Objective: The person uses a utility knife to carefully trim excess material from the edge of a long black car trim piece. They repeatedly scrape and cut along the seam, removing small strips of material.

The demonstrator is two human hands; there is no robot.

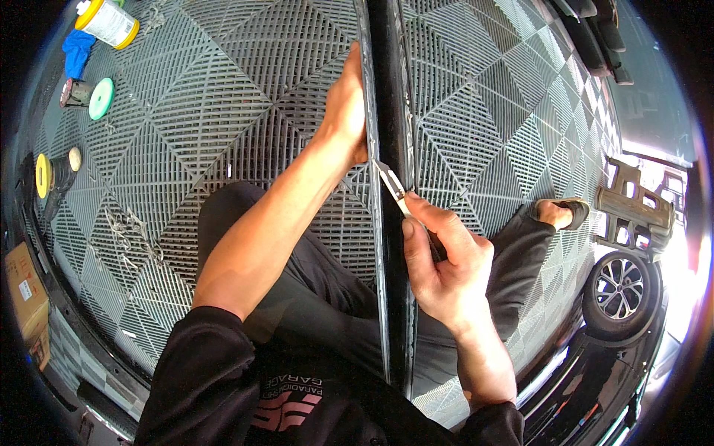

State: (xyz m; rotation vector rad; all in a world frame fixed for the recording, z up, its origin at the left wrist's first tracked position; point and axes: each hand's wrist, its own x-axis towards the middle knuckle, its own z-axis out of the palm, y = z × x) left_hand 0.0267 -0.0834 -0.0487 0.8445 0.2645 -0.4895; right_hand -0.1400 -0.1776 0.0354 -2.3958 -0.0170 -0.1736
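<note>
A long black panel [391, 97], seen edge-on, stands upright and runs from the top of the view down toward my lap. My right hand [451, 269] grips a slim cutter knife [394, 183] between thumb and fingers. Its blade tip points up and left, at the panel's near-left edge, and seems to touch it. Against the panel's left face lies my left hand [346, 104], fingers stretched out along it. Part of that hand is hidden by the panel's edge. Nothing is seen in its grasp.
Grey and black slatted tiles [230, 67] cover the floor. At the left lie a white-and-yellow bottle [110, 24], a blue cloth [76, 53], a green pad [101, 99], a yellow pad [42, 176] and a cardboard box [26, 286]. A car wheel [619, 295] stands at the right.
</note>
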